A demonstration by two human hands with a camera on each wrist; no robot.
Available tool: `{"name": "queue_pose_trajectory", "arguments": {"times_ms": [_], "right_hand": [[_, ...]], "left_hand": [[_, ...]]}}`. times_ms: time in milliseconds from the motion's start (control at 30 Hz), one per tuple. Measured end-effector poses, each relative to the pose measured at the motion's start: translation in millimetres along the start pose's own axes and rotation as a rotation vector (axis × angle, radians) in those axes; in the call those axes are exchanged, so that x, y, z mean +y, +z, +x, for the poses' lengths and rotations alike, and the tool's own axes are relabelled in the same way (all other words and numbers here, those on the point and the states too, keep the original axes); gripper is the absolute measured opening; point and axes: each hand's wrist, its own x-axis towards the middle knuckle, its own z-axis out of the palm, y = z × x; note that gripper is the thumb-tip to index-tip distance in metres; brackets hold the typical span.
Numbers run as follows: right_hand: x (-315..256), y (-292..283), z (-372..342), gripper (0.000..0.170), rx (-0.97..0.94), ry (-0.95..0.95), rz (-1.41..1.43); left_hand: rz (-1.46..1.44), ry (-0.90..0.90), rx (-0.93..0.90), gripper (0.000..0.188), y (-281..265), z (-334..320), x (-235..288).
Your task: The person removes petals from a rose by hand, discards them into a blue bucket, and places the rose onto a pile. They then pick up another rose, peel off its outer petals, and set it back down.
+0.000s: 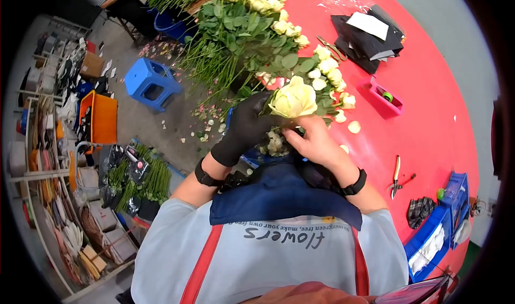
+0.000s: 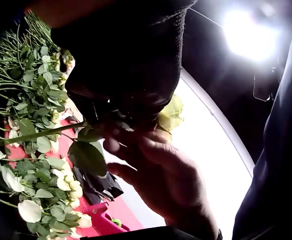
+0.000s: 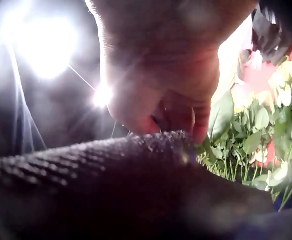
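Observation:
A pale yellow rose (image 1: pixel 293 98) is held up in front of the chest, its bloom facing the head camera. My left hand (image 1: pixel 248 124), in a black glove, grips it just below the bloom. In the left wrist view its green stem (image 2: pixel 41 134) runs out to the left, with a broad leaf (image 2: pixel 87 158) near the glove. My bare right hand (image 1: pixel 319 141) has its thumb and fingers curled in at the underside of the bloom, close against the glove. From the right wrist, the glove hides the tips of those fingers (image 3: pixel 201 117).
Many cream roses (image 1: pixel 327 62) lie along the red table (image 1: pixel 429 105). On it are a pink tape dispenser (image 1: pixel 381 97), pruning shears (image 1: pixel 397 180), black sheets (image 1: pixel 357 44) and a blue bin (image 1: pixel 429 245). A blue stool (image 1: pixel 153 81) stands on the petal-strewn floor.

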Motion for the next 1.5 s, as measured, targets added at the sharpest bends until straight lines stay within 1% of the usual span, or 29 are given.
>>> {"name": "queue_pose_trajectory", "arguments": {"times_ms": [33,133,200,300,400,500,567,600,667,700,767,800,900,1100,1200,1300,1367,1467,1500], "right_hand": [[-2,0,0,0.019,-0.028,-0.023,-0.056],[-6,-3,3,0.013,0.055,-0.049,-0.045],[-10,-6,5,0.010,0.160,-0.024,0.060],[-19,-11,12,0.011,0.211,-0.031,0.124],[-29,-10,21,0.010,0.214,-0.117,0.150],[-42,-9,29,0.019,0.130,-0.130,0.137],[-46,-4,34,0.024,0.086,-0.150,0.119],[-45,-2,35,0.022,0.084,-0.166,0.125],[-41,5,36,0.019,0.078,-0.201,0.137],[-41,6,35,0.017,0.094,-0.192,0.144],[-41,7,34,0.013,0.128,-0.176,0.158],[-40,7,34,0.012,0.138,-0.161,0.166],[-37,7,34,0.010,0.169,-0.107,0.186],[-32,4,29,0.009,0.183,0.010,0.257],[-28,6,25,0.009,0.193,0.090,0.373],[-27,7,21,0.009,0.214,0.121,0.481],[-24,8,18,0.009,0.227,0.105,0.522],[-25,9,14,0.007,0.258,0.120,0.592],[-26,8,13,0.007,0.280,0.156,0.629]], "left_hand": [[-0.013,-0.022,-0.001,0.038,-6,-4,-7],[-0.075,-0.122,0.027,0.033,-22,-13,-7],[-0.114,-0.223,0.050,0.031,-31,-21,4],[0.026,-0.205,0.024,0.029,-47,-30,4],[0.116,-0.189,-0.002,0.029,-56,-37,-8],[-0.070,-0.185,0.005,0.030,-56,-44,-13],[-0.106,-0.165,-0.021,0.028,-56,-46,-13],[-0.125,-0.157,-0.033,0.027,-56,-48,-13],[-0.058,-0.115,-0.068,0.029,-59,-48,-9],[-0.025,-0.092,-0.084,0.030,-60,-47,-7],[-0.083,-0.123,-0.080,0.033,-63,-49,-18],[-0.112,-0.138,-0.081,0.035,-62,-48,-15],[-0.285,-0.268,0.005,0.039,-51,-45,3],[-0.313,-0.353,0.026,0.043,-46,-43,1],[-0.417,-0.341,0.118,0.037,-35,-42,0],[-0.421,-0.285,0.112,0.037,-27,-42,8],[-0.495,-0.315,0.074,0.038,-28,-43,-1],[-0.569,-0.337,0.044,0.038,-26,-45,8],[-0.588,-0.340,0.038,0.039,-25,-45,13]]}}
